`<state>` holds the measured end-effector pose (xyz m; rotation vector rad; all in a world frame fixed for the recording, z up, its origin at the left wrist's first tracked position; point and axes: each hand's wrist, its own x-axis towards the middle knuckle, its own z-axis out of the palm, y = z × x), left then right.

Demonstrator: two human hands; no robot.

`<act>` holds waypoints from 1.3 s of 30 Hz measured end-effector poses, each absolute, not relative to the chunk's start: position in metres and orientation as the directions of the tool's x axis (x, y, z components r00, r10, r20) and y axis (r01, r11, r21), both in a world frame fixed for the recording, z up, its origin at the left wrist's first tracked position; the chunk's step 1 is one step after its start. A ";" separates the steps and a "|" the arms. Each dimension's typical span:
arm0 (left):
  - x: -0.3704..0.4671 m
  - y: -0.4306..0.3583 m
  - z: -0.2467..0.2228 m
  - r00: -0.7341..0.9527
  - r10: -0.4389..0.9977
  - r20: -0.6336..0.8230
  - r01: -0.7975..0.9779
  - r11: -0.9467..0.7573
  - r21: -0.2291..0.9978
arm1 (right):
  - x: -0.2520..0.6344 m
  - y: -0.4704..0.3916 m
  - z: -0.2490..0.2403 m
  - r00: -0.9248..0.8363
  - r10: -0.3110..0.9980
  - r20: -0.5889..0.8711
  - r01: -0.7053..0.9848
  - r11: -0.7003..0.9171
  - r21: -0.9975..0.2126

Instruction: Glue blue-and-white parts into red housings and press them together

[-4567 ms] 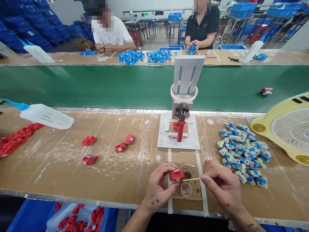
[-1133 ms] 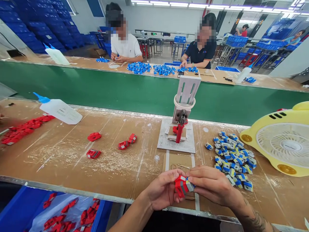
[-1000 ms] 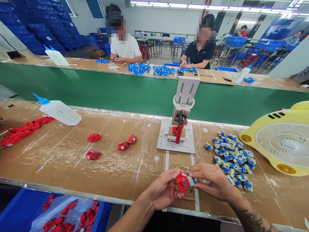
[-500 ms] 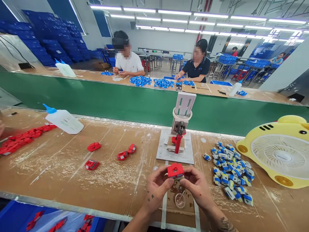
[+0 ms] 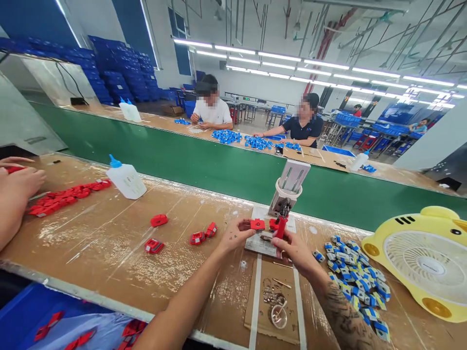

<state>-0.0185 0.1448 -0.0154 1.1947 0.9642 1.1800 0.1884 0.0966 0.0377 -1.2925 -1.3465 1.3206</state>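
Observation:
My left hand (image 5: 237, 234) is closed on a small red plastic part (image 5: 257, 224), held at the left side of the press fixture. My right hand (image 5: 292, 245) has its fingers around the red handle (image 5: 281, 227) of the toggle clamp (image 5: 286, 206). A second red part (image 5: 273, 224) sits at the fixture, partly hidden behind the handle. The fixture has a pale upright plate (image 5: 295, 175) on a flat base (image 5: 262, 246). Nearer to me, a small clear cup (image 5: 278, 316) with a stick in it stands on a stained cardboard piece (image 5: 255, 311).
Several red parts (image 5: 153, 246) lie left of my arms. A white bottle (image 5: 127, 182) stands behind them, near a red pile (image 5: 69, 197) and a co-worker's hands (image 5: 22, 182). To the right are blue-and-grey parts (image 5: 359, 272) and a yellow fan (image 5: 419, 262). Two people sit across the green divider (image 5: 182, 155).
Both hands have moved forward to the fixture. My right hand has let go of the red part and taken the clamp handle; the left keeps a red part. The view has turned left.

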 end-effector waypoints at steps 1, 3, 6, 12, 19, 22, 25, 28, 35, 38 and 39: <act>-0.018 0.152 -0.016 0.173 0.984 0.051 -0.131 -0.029 0.991 | 0.187 0.096 0.045 -0.183 0.975 -0.125 0.100 -0.108 -0.989; -0.016 0.162 -0.017 0.199 0.978 0.057 -0.085 -0.041 0.996 | 0.188 0.095 0.064 -0.279 0.945 -0.170 0.015 -0.173 -0.985; -0.014 0.171 -0.017 0.235 0.970 0.055 -0.021 -0.051 0.998 | 0.197 0.102 0.101 -0.481 0.848 -0.223 -0.252 -0.377 -0.892; -0.001 0.175 -0.013 0.315 0.946 0.073 0.046 -0.092 0.995 | 0.206 0.120 0.136 -0.649 0.712 -0.269 -0.335 -0.585 -0.739; 0.030 0.175 -0.014 0.338 0.935 0.104 0.064 -0.133 0.989 | 0.202 0.114 0.129 -0.636 0.724 -0.266 -0.312 -0.557 -0.770; 0.035 0.175 -0.017 0.313 0.943 0.113 0.084 -0.146 0.986 | 0.202 0.108 0.120 -0.606 0.747 -0.273 -0.282 -0.522 -0.805; 0.036 0.173 -0.020 0.292 0.949 0.118 0.098 -0.152 0.984 | 0.203 0.100 0.104 -0.551 0.783 -0.287 -0.201 -0.459 -0.865; 0.036 0.171 -0.020 0.280 0.951 0.130 0.098 -0.163 0.982 | 0.202 0.091 0.088 -0.442 0.841 -0.314 0.004 -0.348 -0.938; 0.037 0.168 -0.019 0.275 0.950 0.151 0.095 -0.183 0.979 | 0.200 0.088 0.056 -0.238 0.960 -0.149 0.609 0.028 -0.793; 0.037 0.169 -0.022 0.278 0.949 0.152 0.106 -0.188 0.976 | 0.198 0.095 0.039 -0.164 0.984 -0.069 0.750 0.079 -0.656; 0.036 0.169 -0.023 0.279 0.948 0.153 0.117 -0.192 0.975 | 0.196 0.098 0.034 -0.144 0.988 -0.052 0.790 0.083 -0.608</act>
